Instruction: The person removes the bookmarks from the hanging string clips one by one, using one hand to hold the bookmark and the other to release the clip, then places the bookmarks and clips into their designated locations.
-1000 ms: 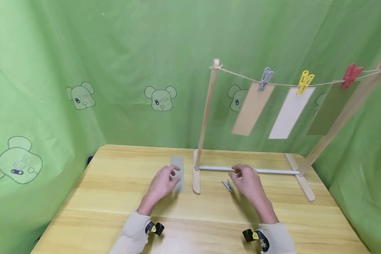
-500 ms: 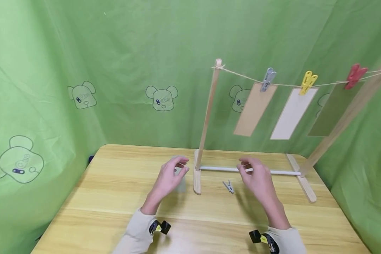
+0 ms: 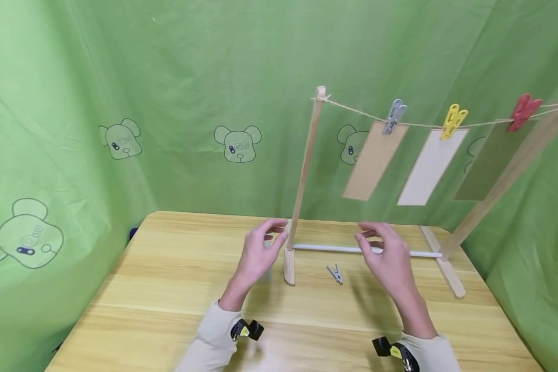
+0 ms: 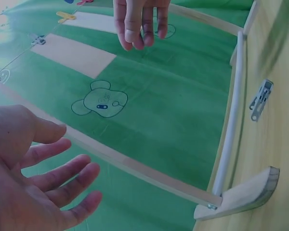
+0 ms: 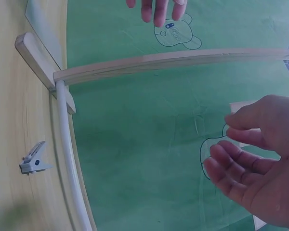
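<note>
My left hand (image 3: 260, 250) is raised near the left post (image 3: 305, 175) of a wooden stand, its fingers loosely bent with nothing between them. A grey-green card (image 5: 42, 31) lies on the table, mostly hidden behind that hand in the head view. Over the white crossbar (image 3: 325, 248) hovers my right hand (image 3: 388, 253), fingers relaxed and holding nothing. Between the hands a grey-blue clothespin (image 3: 336, 274) lies on the tabletop. From the stand's string hang a tan card (image 3: 374, 163) under a grey-blue clothespin (image 3: 393, 118), a white card (image 3: 431, 168) and a dark green card (image 3: 490, 163).
Yellow (image 3: 453, 121) and red (image 3: 524, 112) clothespins grip the white and green cards. Wooden feet (image 3: 451, 276) support the stand on the wooden table (image 3: 176, 289). A green curtain (image 3: 181, 67) with bear drawings surrounds the table.
Both hands have risen and drifted right and toward the back. The left has moved from the grey-green card toward the post, the right away from the loose clothespin.
</note>
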Available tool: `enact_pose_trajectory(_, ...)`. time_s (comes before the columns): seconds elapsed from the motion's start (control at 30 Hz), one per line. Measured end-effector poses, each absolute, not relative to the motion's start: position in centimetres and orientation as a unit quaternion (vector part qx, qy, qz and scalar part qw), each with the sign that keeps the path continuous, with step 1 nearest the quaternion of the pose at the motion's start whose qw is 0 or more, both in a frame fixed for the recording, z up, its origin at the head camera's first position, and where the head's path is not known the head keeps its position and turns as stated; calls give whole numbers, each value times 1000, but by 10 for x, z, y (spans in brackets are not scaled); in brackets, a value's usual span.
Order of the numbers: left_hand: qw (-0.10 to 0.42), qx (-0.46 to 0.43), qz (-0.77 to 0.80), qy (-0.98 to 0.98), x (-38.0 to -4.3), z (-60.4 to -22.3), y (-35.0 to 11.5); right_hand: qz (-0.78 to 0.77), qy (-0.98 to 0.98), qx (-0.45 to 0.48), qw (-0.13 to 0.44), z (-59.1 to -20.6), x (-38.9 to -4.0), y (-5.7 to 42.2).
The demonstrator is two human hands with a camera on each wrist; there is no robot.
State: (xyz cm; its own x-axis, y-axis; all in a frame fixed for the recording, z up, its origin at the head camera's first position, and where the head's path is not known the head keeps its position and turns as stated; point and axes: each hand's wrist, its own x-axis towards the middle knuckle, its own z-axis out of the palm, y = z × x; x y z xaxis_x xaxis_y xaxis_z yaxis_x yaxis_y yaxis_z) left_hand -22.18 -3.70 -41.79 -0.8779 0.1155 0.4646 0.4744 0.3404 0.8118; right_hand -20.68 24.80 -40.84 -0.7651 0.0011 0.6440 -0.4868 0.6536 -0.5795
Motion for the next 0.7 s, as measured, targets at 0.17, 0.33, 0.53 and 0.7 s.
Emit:
enact_pose_trajectory(0.17, 191, -192, -561, -782, -223, -414, -34, 404, -845, 143, 321, -404, -202, 250)
enact_pose_trajectory(0.33, 199, -192, -577, -769, -222, -413, -31, 413, -838, 147, 325, -399, -198, 251)
enact_pose_trajectory(0.53, 204, -199, -590, -755, -221, -411, -26, 418, -832, 152, 332, -394, -196, 253)
enact_pose_trajectory(0.7, 210, -208, -601, -743, -220, -409, -23, 420, -827, 154, 341, -391, -194, 255)
